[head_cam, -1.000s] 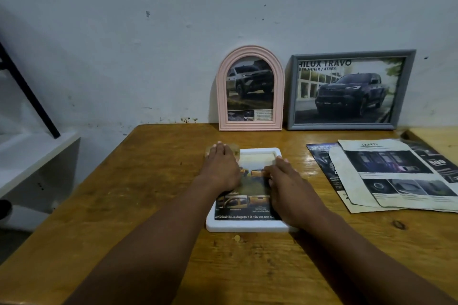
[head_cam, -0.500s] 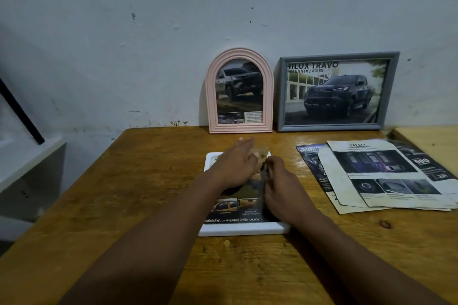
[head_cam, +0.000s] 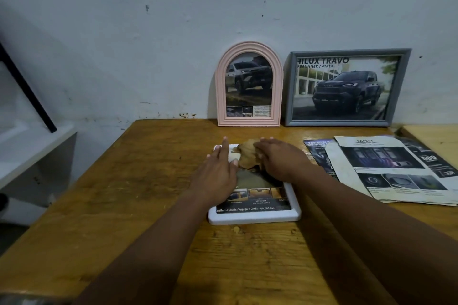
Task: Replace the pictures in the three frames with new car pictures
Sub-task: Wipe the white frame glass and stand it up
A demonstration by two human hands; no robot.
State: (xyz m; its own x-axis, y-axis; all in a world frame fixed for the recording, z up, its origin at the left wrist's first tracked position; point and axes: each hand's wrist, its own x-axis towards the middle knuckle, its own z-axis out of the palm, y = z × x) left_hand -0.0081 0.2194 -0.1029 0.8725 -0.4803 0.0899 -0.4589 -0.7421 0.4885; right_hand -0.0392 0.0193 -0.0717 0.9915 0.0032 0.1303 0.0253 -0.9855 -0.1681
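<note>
Both hands rest on the white frame [head_cam: 255, 219] lying flat on the table [head_cam: 148, 193]: pin the car picture [head_cam: 257, 197] with your left hand [head_cam: 218, 173], fingers straight, and gently ease out the crumpled brown sheet [head_cam: 247, 156] under your right hand [head_cam: 280, 161], grip unclear.

You are working in dim, flat light, cool on the wall [head_cam: 173, 32]. It comes from your right: the pink frame [head_cam: 249, 47] and grey frame [head_cam: 347, 53] each throw a soft shadow leftward. Your forearms [head_cam: 148, 242] go almost black toward the near edge of the desk [head_cam: 124, 181]. A faint sheen lies near its far edge. Straight lines bow at the margins, and the bottom left corner smears.
</note>
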